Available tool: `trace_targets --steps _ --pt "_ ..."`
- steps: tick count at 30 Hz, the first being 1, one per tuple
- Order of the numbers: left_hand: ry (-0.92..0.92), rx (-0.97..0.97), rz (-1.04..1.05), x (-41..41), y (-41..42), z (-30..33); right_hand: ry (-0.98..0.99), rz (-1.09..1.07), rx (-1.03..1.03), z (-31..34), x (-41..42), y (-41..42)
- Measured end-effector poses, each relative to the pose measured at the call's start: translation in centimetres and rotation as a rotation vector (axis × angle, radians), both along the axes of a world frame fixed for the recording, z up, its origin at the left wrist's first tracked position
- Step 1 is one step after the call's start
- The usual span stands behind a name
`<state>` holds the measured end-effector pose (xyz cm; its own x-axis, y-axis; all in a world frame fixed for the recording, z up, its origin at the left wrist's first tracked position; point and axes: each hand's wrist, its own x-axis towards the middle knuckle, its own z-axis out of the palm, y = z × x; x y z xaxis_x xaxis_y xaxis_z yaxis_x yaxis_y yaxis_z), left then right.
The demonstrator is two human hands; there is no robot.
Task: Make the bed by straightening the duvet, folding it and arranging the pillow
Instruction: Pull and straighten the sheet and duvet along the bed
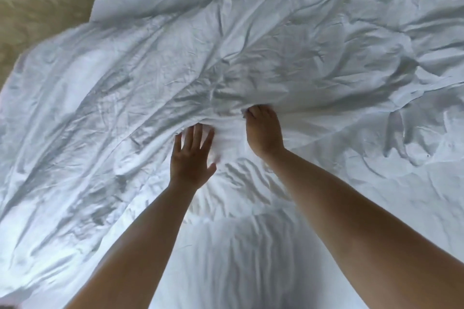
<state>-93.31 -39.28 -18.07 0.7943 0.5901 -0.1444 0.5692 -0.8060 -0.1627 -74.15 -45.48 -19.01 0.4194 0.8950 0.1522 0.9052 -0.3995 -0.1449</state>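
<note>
A crumpled white duvet (251, 45) covers most of the bed and hangs over its left side. Its near edge runs across the middle of the view. My left hand (192, 155) lies flat with spread fingers at that edge, fingertips touching the fold. My right hand (263, 130) has its fingers curled over the duvet's edge and grips it. Below both hands lies the wrinkled white bed sheet (251, 246). No pillow shows in the view.
Beige patterned carpet (37, 2) lies beyond the bed at the upper left. The duvet's left part droops past the mattress towards that floor. To the right, the duvet bunches in deep folds (414, 120).
</note>
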Motion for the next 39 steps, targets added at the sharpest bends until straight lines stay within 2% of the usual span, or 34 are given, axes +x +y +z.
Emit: trace_targets --steps 2,4,6,7,9,12,15,18,21,23,25,28,33,36,39 --pt "-0.118 0.154 -0.053 0.4 0.3 0.1 0.074 -0.081 0.178 1.0 0.6 0.1" --pt "-0.240 0.371 -0.130 1.4 1.6 0.3 0.101 -0.162 0.253 2.2 1.3 1.0" --pt "-0.258 0.527 -0.142 2.5 3.5 0.9 0.085 -0.152 0.289 2.4 2.3 1.8" --pt "-0.223 0.524 -0.117 3.0 4.3 1.4 0.080 -0.106 0.305 2.2 2.8 2.0" --pt "-0.121 0.379 -0.039 3.6 5.3 2.2 0.032 0.053 0.295 1.1 3.3 1.5" --pt "-0.139 0.197 0.055 3.9 4.8 2.7 -0.057 0.194 0.057 -0.7 3.2 0.3" --pt "-0.114 0.044 -0.009 4.1 2.3 2.8 -0.027 0.011 -0.024 0.0 2.4 1.2" --pt "0.024 -0.161 0.027 4.8 0.0 4.4 -0.050 0.041 -0.222 1.4 2.0 1.9" --pt "0.131 -0.263 0.060 5.1 -0.4 5.5 -0.026 0.016 -0.335 3.0 1.5 0.1" --pt "0.110 -0.336 0.081 4.9 -0.7 6.6 -0.015 0.043 -0.332 3.6 1.4 -1.5" --pt "0.093 -0.423 0.104 4.8 -1.8 7.9 -0.102 -0.032 -0.404 7.2 0.7 -3.3" --pt "0.123 -0.453 0.067 4.6 -4.2 10.1 -0.101 -0.008 -0.571 11.7 0.3 -6.1" --pt "0.151 -0.485 -0.040 4.6 -6.6 14.7 -0.161 -0.045 -0.685 18.4 -0.6 -9.9" --pt "0.147 -0.538 -0.070 4.2 -8.1 17.4 -0.172 -0.124 -0.738 20.5 -1.8 -12.1" --pt "0.278 -0.562 -0.097 2.7 -10.0 17.7 -0.153 -0.126 -0.834 20.0 -3.4 -13.9"
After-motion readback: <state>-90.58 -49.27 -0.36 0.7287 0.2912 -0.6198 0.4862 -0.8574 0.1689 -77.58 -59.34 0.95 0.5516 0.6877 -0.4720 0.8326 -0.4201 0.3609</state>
